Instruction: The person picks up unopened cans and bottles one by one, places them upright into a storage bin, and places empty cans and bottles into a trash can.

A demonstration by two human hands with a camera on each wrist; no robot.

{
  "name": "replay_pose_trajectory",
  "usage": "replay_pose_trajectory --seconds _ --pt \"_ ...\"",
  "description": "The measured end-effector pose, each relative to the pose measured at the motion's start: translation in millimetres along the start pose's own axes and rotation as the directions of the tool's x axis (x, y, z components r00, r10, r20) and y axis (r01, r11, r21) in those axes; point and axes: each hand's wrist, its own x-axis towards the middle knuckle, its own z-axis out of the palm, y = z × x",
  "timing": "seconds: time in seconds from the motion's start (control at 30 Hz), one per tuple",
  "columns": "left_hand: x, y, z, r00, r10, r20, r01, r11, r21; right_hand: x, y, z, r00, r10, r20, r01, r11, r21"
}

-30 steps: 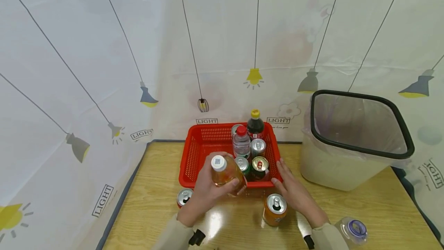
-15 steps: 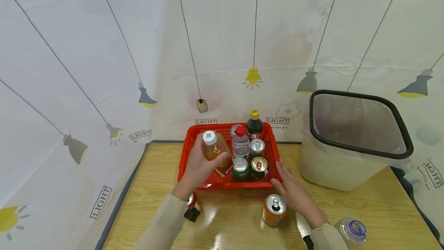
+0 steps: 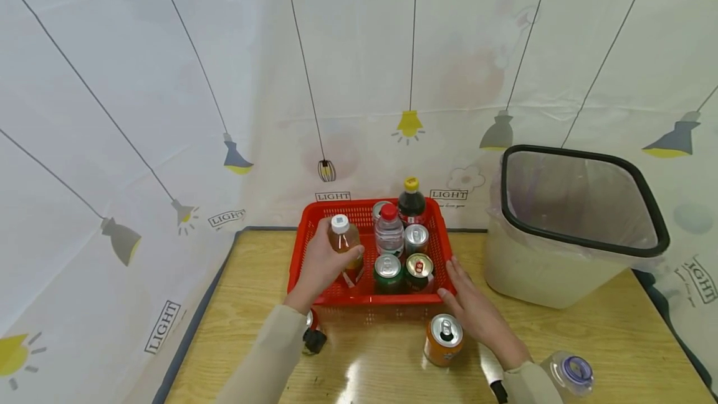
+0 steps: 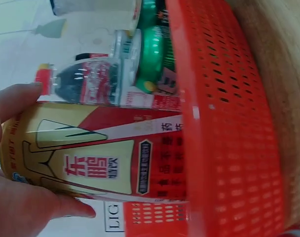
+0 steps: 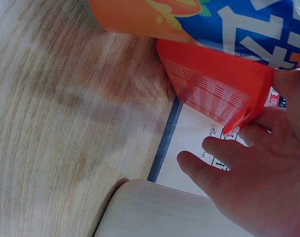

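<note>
My left hand [image 3: 325,260] grips a white-capped plastic bottle [image 3: 348,242] of amber drink, held upright inside the left half of the red basket [image 3: 376,299]. Its gold and red label [image 4: 100,153] faces the left wrist camera. At the basket's right front corner, my right hand [image 3: 477,310] touches the rim with its fingers stretched out. Inside the basket stand a red-capped clear bottle [image 3: 389,232], a yellow-capped cola bottle [image 3: 412,203], a green can [image 3: 388,274], a dark can with a gold top [image 3: 419,272] and silver-topped cans [image 3: 417,239].
An orange can [image 3: 443,345] stands in front of the basket, close to my right wrist. A red can [image 3: 310,320] is partly behind my left forearm. Right of the basket stands a lined bin [image 3: 538,273] with a black rim. A clear bottle with a purple neck [image 3: 569,373] is front right.
My left hand has carried the amber drink bottle from over the basket's front edge back and left, then down into the basket. My right hand has stayed at the rim.
</note>
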Motion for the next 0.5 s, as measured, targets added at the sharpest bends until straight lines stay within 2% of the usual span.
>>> replay_pose_trajectory --seconds 0.1,0.27,0.5 --pt "1.9 -7.6 5.1 1.000 -0.026 0.009 0.026 0.999 0.026 0.0 -0.4 -0.4 1.000 0.002 0.001 -0.002 1.000 0.004" --pt "2.8 -19.0 14.4 0.999 -0.031 0.018 0.030 0.997 0.068 0.3 -0.4 -0.4 1.000 0.007 0.005 -0.007 1.000 0.002" --pt "1.3 -33.6 26.7 1.000 -0.003 0.007 0.002 0.989 0.146 0.9 -0.1 0.2 1.000 0.007 0.006 -0.007 1.000 -0.009"
